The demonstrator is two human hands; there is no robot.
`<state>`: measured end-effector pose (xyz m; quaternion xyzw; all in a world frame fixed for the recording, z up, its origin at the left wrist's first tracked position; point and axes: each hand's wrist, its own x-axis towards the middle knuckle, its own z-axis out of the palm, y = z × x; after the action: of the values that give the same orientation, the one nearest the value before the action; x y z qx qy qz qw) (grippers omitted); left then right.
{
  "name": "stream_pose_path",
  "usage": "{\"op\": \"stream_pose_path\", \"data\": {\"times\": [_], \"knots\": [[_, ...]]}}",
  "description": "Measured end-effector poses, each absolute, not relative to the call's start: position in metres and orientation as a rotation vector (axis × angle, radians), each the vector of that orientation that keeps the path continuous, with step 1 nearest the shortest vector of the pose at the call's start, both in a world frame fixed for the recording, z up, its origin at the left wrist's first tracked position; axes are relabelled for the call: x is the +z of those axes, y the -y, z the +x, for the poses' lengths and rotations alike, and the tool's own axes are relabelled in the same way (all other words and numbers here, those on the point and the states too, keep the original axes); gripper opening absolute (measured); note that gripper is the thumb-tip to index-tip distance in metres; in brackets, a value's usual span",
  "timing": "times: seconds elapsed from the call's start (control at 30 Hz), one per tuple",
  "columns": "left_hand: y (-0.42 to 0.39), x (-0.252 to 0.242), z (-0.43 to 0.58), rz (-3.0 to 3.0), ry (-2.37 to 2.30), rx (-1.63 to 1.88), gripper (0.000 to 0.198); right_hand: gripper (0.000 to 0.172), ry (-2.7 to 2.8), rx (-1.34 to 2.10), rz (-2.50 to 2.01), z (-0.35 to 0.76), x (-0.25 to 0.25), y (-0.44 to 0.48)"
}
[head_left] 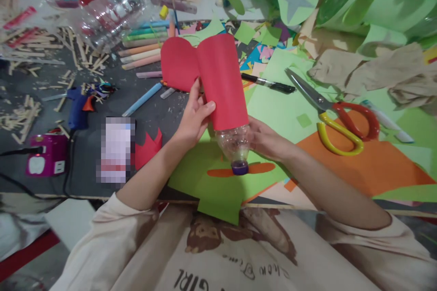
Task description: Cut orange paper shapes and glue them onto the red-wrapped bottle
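Note:
A clear plastic bottle [234, 141] with a purple cap points its neck toward me, its body wrapped in red paper [223, 82]. Rounded at its far end, a loose flap of the same red [179, 63] sticks out to the left. My left hand [198, 113] grips the paper's left edge, thumb on top. Around the bottle's right side, near the lower edge of the paper, curls my right hand [261, 136]; its fingers are partly hidden behind the bottle. Under the neck lie a thin orange paper strip [262, 168] and green paper [191, 173].
Scissors [321, 102] with red and yellow handles lie open at right beside a black pen [268, 82]. At left are a blue glue gun [78, 107], a purple power box [47, 154], a phone [116, 150] and scattered sticks. Plastic bottles [126, 9] and markers [143, 47] lie behind.

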<state>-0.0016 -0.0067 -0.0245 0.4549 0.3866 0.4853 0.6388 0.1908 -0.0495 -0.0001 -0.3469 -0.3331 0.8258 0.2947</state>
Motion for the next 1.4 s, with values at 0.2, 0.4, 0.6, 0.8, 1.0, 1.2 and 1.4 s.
{"op": "stream_pose_path", "data": {"times": [0.2,0.4,0.6,0.8,1.0,1.2,1.4], "knots": [[0.012,-0.019,0.001,1.015,-0.822,1.022,0.087,0.083,0.87,2.174,-0.978,0.183,-0.002,0.054],[0.012,-0.021,-0.002,1.207,-0.899,1.081,0.101,0.092,0.871,2.03,-1.107,0.17,0.002,0.07],[0.015,-0.021,0.0,1.238,-0.891,1.092,0.099,0.092,0.856,2.013,-1.101,0.169,0.0,0.072],[0.009,-0.025,-0.001,1.117,-0.834,1.026,0.092,0.083,0.802,2.047,-1.062,0.173,0.001,0.065],[0.008,-0.026,-0.006,1.282,-0.831,1.043,0.092,0.067,0.998,1.939,-1.063,0.181,0.002,0.06],[0.008,-0.026,-0.01,1.474,-0.851,1.05,0.08,0.071,1.152,1.791,-1.102,0.188,-0.002,0.056],[0.008,-0.025,-0.015,1.588,-0.961,1.057,0.067,0.076,1.327,1.684,-1.119,0.192,-0.006,0.056]]}}
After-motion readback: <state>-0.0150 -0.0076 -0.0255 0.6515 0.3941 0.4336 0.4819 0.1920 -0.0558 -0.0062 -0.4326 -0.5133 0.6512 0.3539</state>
